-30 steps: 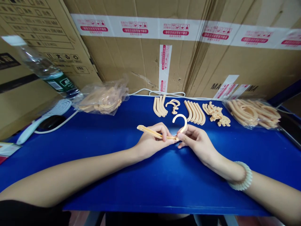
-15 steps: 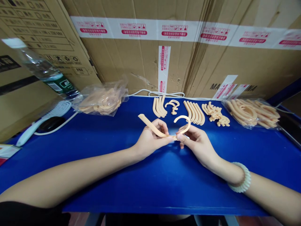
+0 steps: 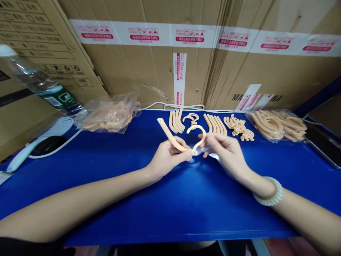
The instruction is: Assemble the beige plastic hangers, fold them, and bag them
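Note:
My left hand is closed on a peach plastic hanger arm, gripping its lower end between thumb and fingers while the other end points up and left. A curved hanger hook rises from that pinched end and appears joined or touching there; the exact joint is too small to make out. Beside the hook, my right hand has its fingers bent but apart, slightly blurred, with nothing visible in them. Behind the hands lie loose hooks, a left row of hanger arms, a right row and small connector pieces.
Clear bags of peach parts stand at the left and right. A water bottle, a hairbrush and a black mouse are at left. A cardboard box backs the blue table; a dark phone lies right.
My right hand has let go of the hook's lower end and drawn slightly right. The hook now stands from the arm held by my left hand. The view has shifted slightly.

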Demonstrator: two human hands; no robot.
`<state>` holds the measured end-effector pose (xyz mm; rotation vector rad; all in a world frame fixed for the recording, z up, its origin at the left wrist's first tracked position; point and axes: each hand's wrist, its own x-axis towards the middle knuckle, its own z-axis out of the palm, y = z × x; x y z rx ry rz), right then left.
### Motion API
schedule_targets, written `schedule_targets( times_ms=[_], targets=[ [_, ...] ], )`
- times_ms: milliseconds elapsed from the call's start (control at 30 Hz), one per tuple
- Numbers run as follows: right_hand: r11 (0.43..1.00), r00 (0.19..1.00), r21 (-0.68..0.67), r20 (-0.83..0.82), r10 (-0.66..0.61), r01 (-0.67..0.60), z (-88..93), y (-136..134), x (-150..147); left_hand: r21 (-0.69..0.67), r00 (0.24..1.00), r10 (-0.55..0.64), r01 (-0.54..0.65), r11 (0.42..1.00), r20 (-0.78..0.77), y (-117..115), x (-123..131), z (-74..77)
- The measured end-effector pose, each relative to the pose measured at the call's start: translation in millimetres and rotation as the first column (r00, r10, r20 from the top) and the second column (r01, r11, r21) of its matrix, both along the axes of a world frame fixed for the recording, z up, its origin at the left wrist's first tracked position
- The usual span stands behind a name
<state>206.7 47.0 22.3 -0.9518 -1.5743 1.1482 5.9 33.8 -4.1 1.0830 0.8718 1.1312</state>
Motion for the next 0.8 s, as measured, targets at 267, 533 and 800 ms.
schedule_targets(
  times_ms=[267, 533, 800],
  targets=[
    [0.708, 0.513, 0.656, 0.716, -0.473, -0.262, -4.1, 43.3, 39.9, -0.062, 0.99, 0.05, -0.042, 0.997, 0.134, 1.6, -0.4, 1.2],
    [0.742, 0.499, 0.609, 0.753, -0.43, -0.28, -15.6, 49.9, 42.1, -0.066, 0.988, 0.035, -0.026, 0.998, 0.148, 1.5, -1.6, -0.2],
    [0.898, 0.884, 0.409, 0.344, -0.317, 0.163, 9.1, 25.7, 27.4, -0.045, 0.989, 0.01, -0.004, 0.999, 0.146, 2.8, -1.3, -0.3]
  ],
)
